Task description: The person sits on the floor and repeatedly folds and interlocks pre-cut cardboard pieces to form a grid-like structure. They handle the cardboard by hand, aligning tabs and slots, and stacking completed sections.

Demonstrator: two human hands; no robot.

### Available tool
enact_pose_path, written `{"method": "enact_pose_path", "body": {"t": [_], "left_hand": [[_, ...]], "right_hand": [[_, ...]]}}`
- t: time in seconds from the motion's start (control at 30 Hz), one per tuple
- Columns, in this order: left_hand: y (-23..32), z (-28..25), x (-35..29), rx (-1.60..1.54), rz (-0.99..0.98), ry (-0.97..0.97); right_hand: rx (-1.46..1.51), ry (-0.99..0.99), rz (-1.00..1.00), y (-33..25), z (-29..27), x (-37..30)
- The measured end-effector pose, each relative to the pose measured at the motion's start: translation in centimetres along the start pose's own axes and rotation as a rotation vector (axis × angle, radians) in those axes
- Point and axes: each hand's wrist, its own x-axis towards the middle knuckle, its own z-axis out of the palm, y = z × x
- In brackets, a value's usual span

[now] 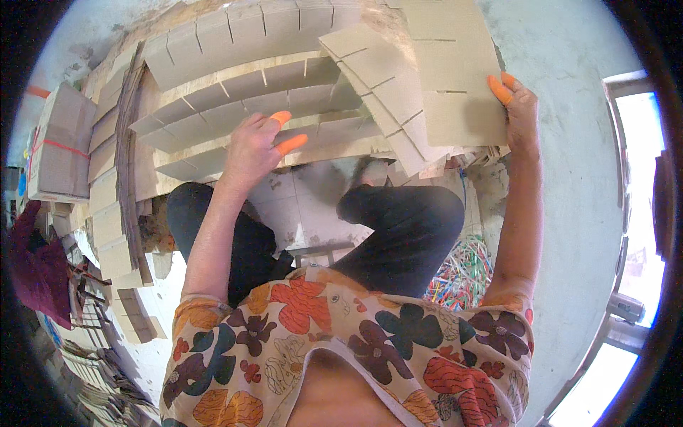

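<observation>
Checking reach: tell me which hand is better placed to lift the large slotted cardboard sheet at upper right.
Probably the right: the right hand is at the cardboard sheet's right edge, while the left hand is farther off, beside the standing slotted strips.

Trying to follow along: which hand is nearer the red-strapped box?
Left: the left hand is right of the red-strapped box, near slotted cardboard strips; the right hand is farther right, at the edge of a cardboard sheet.

1. The finger covers (292, 144) are coloured orange.
2. The cardboard sheet (459, 78) at the worktop's (327, 151) right edge is coloured tan.
3. The cream shirt (306, 302) is patterned with red, orange and purple flowers.
</observation>
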Motion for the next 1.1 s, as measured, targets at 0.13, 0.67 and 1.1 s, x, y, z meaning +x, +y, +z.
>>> {"method": "enact_pose_path", "body": {"t": [0.13,0.67,1.1], "left_hand": [[1.5,0.9,0.9,-0.017,0.003,-0.043],[0.9,5.4,1.1,0.0,-0.057,-0.05],[1.2,5.0,1.8,-0.053,-0.056,-0.037]], "right_hand": [[-0.531,-0.057,-0.735,-0.1,2.5,-0.2],[-0.473,-0.129,-0.684,-0.8,11.7,-1.3],[-0.467,-0.206,-0.73,-1.0,12.3,-1.6]]}}
